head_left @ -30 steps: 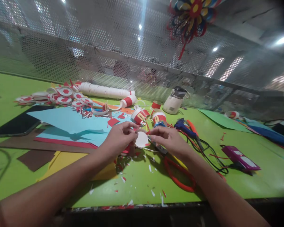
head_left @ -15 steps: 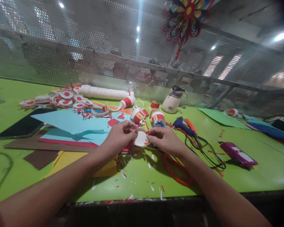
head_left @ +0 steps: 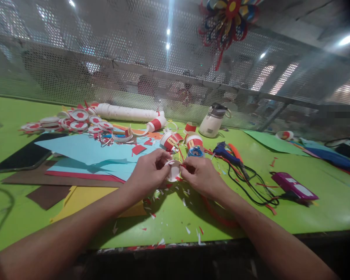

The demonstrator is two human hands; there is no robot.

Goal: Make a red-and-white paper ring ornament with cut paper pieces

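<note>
Between my hands is a small white paper cup base (head_left: 173, 173), with traces of red at its rim. My left hand (head_left: 152, 170) pinches its left side with thumb and fingers. From the right, my right hand (head_left: 200, 173) pinches its other edge, fingertips partly hidden. Just beyond my hands lie red-and-white paper cups (head_left: 169, 140) and a roll of blue tape (head_left: 196, 151). Red and white paper scraps (head_left: 184, 202) are scattered on the green table (head_left: 175, 229) below.
At left are light blue paper sheets (head_left: 96, 149), a phone (head_left: 26, 151) and a pile of cut cup pieces (head_left: 78, 115). A blue glue gun (head_left: 226, 153), black cable, purple device (head_left: 294, 186) and white bottle (head_left: 212, 121) stand at right.
My hands have drawn slightly closer around the white cup base, which now looks tilted more upright. The whole view has shifted slightly.
</note>
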